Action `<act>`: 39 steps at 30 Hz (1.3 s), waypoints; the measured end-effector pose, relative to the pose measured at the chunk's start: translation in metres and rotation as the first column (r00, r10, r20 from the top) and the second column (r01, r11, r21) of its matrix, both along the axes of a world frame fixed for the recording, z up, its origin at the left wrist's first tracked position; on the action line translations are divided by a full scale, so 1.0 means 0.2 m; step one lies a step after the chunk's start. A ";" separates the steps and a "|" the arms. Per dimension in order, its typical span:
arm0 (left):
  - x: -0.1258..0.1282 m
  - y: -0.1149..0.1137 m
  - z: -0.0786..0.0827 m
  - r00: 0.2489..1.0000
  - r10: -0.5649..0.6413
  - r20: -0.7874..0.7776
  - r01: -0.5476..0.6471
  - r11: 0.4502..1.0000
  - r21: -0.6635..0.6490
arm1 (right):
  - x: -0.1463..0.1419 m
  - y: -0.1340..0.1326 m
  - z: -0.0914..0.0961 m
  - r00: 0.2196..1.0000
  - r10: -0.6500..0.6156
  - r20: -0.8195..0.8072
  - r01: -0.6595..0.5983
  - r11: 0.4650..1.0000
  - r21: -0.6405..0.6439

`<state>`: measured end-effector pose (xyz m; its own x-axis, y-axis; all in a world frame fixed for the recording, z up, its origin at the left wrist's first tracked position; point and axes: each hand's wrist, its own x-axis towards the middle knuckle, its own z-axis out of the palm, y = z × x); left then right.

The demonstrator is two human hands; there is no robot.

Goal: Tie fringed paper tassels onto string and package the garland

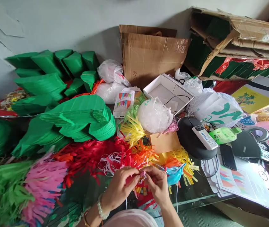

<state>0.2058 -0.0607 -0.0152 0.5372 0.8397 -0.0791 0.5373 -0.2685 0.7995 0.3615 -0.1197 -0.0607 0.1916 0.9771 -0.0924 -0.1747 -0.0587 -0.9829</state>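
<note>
There — the left hand (119,189) and right hand (157,184) were together, pinching a small pink paper scrap (143,174) just beside fringed red crepe paper (84,160)!

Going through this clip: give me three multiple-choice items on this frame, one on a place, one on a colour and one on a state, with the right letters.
1. Where does the white remote control lie?
A. Inside the open white box
B. On the dark rounded object, beside the green bottle
C. On the green paper stacks

2. What colour are the beads of the bracelet on the left wrist?
A. White
B. Green
C. Red

3. What are the left hand and right hand doing?
A. Holding the green bottle between them
B. Lying flat and empty
C. Pinching a small pink piece together

Answers:
1. B, the remote sits on top of that object, next to the bottle.
2. A, the beads show white at the wrist.
3. C, the fingertips of both hands meet on the piece.
</note>
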 end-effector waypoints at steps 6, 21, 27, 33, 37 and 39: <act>0.04 0.01 0.07 1.000 0.000 0.029 -0.004 0.992 0.126 | -0.02 -0.02 0.00 0.990 -0.100 0.096 0.095 0.994 0.062; 0.03 -0.01 -0.04 0.981 0.108 0.161 -0.074 0.977 -0.200 | -0.11 0.00 -0.04 0.970 -0.206 0.130 0.207 0.978 0.005; 0.06 0.00 -0.17 0.770 0.503 0.393 -0.059 0.669 -0.741 | -0.15 0.04 -0.14 0.913 -0.355 0.204 0.365 0.931 -0.013; 0.06 0.00 -0.21 0.684 0.591 0.427 -0.029 0.607 -0.794 | -0.09 0.04 -0.09 0.945 -0.288 0.154 0.289 0.957 0.011; 0.06 0.02 -0.17 0.687 0.563 0.460 0.020 0.617 -0.786 | -0.03 0.02 -0.01 0.970 -0.195 0.143 0.194 0.981 0.028; 0.05 0.03 -0.15 0.702 0.542 0.462 0.044 0.615 -0.787 | 0.00 0.01 0.02 0.978 -0.152 0.143 0.149 0.988 0.035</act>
